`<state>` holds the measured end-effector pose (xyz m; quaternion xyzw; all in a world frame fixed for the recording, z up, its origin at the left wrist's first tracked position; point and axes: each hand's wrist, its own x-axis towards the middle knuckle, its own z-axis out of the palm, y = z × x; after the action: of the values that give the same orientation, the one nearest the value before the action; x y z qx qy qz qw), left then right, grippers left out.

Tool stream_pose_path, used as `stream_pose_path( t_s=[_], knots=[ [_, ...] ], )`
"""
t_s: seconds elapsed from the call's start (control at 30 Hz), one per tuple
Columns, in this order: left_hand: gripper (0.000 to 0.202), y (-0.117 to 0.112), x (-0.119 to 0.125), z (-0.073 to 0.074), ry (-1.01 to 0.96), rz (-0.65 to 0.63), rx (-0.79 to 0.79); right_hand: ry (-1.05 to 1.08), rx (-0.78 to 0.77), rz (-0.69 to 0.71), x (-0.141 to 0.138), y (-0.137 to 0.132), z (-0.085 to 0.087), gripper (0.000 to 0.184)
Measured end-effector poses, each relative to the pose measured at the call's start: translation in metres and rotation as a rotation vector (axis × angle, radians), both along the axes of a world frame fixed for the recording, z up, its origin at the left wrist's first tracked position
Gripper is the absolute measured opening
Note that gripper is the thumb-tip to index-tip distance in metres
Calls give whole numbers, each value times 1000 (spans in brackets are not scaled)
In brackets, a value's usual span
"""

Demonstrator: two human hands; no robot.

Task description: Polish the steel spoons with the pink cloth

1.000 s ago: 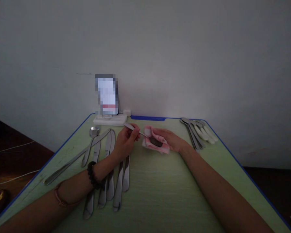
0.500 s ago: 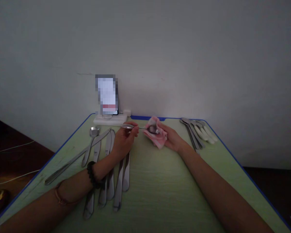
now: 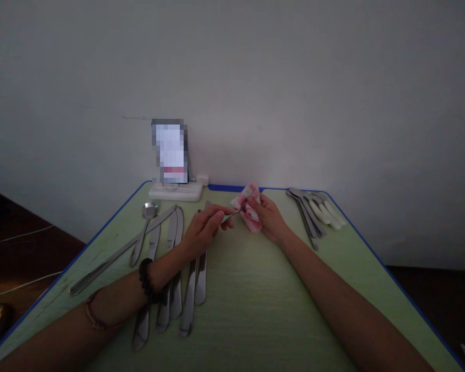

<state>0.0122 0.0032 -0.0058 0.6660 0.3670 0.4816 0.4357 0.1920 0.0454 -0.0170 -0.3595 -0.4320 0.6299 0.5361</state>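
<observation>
My left hand [image 3: 205, 227] is closed around the handle of a metal spoon [image 3: 232, 214], held above the table. The spoon's bowl end is mostly hidden in a pink and white cloth [image 3: 251, 219]. My right hand [image 3: 269, 217] pinches that cloth around the bowl, thumb on top. Beneath and beside my left forearm lie several metal table knives [image 3: 189, 305], some partly covered by the arm. A round-bowled spoon [image 3: 150, 209] lies to their left, near long thin metal utensils [image 3: 96, 271].
On the right of the green table [image 3: 256, 310] lie several metal utensils [image 3: 306, 217] and others with white handles [image 3: 327, 213]. A phone [image 3: 172, 152] with a blurred screen stands on a white stand [image 3: 176, 191] at the back left, before the wall [image 3: 294, 93].
My left hand has turned over the spoon handle and moved slightly right. The spoon has tilted, and the cloth has folded over its bowl, which showed openly before.
</observation>
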Motion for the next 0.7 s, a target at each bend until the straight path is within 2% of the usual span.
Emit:
stream_pose_path(
  t_s=[0.13, 0.2, 0.27, 0.4, 0.47, 0.6, 0.7],
  knots=[
    [27, 0, 0, -1, 87, -123, -44, -4, -7, -65, 0, 2, -2, 31],
    [25, 0, 1, -2, 176, -208, -29, 6, -20, -55, 1, 3, -1, 30],
    [26, -2, 2, -2, 257, -242, 13, 33, -60, -20, 2, 4, 1, 29],
    [27, -2, 3, -2, 317, -186, 88, 153, -203, 85, 4, 7, 6, 26],
    [28, -1, 3, -3, 311, -137, 87, 194, -245, 93, 4, 10, 5, 21],
    [28, 3, 3, -4, 284, -55, 88, 252, -220, -2, 6, 17, -4, 16],
    [26, 4, 3, -6, 294, -35, 106, 310, -198, 26, 9, 20, -8, 17]
  ],
)
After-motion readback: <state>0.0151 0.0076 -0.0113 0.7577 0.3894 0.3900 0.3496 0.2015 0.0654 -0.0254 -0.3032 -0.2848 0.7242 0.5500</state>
